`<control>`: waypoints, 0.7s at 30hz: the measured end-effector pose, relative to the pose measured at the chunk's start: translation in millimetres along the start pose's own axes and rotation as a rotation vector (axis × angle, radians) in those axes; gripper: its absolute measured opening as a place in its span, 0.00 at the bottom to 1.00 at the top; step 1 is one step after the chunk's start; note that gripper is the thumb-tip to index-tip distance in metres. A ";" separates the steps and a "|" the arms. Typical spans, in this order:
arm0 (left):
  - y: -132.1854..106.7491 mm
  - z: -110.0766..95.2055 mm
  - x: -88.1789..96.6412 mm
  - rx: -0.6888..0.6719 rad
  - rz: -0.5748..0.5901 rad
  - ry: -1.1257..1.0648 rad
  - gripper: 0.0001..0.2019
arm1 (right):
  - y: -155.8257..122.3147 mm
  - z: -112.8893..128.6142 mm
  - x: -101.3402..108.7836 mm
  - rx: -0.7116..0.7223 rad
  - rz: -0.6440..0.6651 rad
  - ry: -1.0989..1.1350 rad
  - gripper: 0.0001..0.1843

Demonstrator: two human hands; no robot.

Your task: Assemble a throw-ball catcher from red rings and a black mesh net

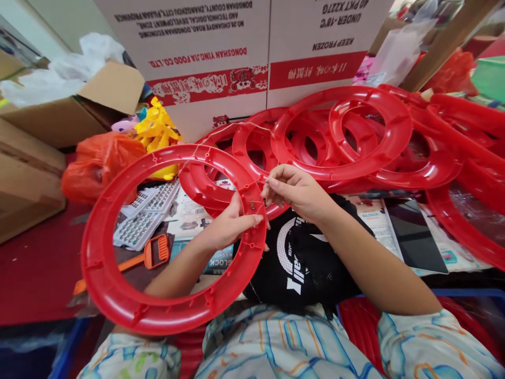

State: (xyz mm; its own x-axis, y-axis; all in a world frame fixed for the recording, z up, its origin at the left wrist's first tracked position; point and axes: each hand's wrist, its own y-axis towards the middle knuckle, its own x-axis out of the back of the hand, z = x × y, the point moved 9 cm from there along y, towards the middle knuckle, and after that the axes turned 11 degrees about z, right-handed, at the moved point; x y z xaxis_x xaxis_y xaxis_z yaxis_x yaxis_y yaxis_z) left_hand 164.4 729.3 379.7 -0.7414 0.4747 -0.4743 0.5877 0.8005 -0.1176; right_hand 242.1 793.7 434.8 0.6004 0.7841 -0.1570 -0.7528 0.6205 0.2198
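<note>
A large red plastic ring (165,315) is tilted up in front of me, its hollow, ribbed side facing me. My left hand (225,225) reaches through its opening and grips the right side of the rim, thumb on the inner face. Just beyond that rim, my right hand (294,190) is closed in a pinch. What sits between its fingertips is too small to make out. A small brownish metal-looking piece (253,203) lies in the ring's channel near my left thumb. Behind, several more red rings (343,169) lie in an overlapping heap.
A white carton (221,58) with red bands stands at the back. To the left are an orange bag (100,163), yellow plastic pieces (158,129), trays of small round parts (144,221) and an orange-handled tool (157,251). A black printed cloth (315,263) and dark tablet-like slab (416,237) lie right.
</note>
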 end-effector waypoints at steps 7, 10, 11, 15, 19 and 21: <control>6.2 -8.4 17.6 -0.168 -0.212 0.016 0.24 | -5.7 6.4 17.0 0.032 -0.137 0.048 0.11; 6.4 1.5 19.4 -0.098 -0.181 0.017 0.19 | -8.2 21.6 36.2 0.077 -0.214 0.046 0.08; 6.0 4.1 20.6 -0.083 -0.173 0.016 0.18 | -8.6 27.9 45.0 0.090 -0.240 0.031 0.07; 5.5 10.2 23.0 -0.041 -0.139 0.011 0.17 | -7.5 59.0 82.8 0.148 -0.318 -0.070 0.07; 5.1 10.7 22.3 -0.035 -0.130 0.014 0.18 | -4.9 92.1 85.7 0.173 -0.235 -0.374 0.11; 4.5 10.4 21.9 -0.042 -0.128 0.012 0.17 | -3.7 96.8 64.8 0.127 -0.091 -0.558 0.17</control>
State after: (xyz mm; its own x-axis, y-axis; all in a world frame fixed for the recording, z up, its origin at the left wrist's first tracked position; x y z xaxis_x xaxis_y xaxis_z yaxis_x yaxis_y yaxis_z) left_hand 154.2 739.5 359.7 -0.8134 0.3716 -0.4476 0.4742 0.8692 -0.1400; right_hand 309.9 840.9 517.0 0.7387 0.5802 0.3429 -0.6737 0.6518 0.3483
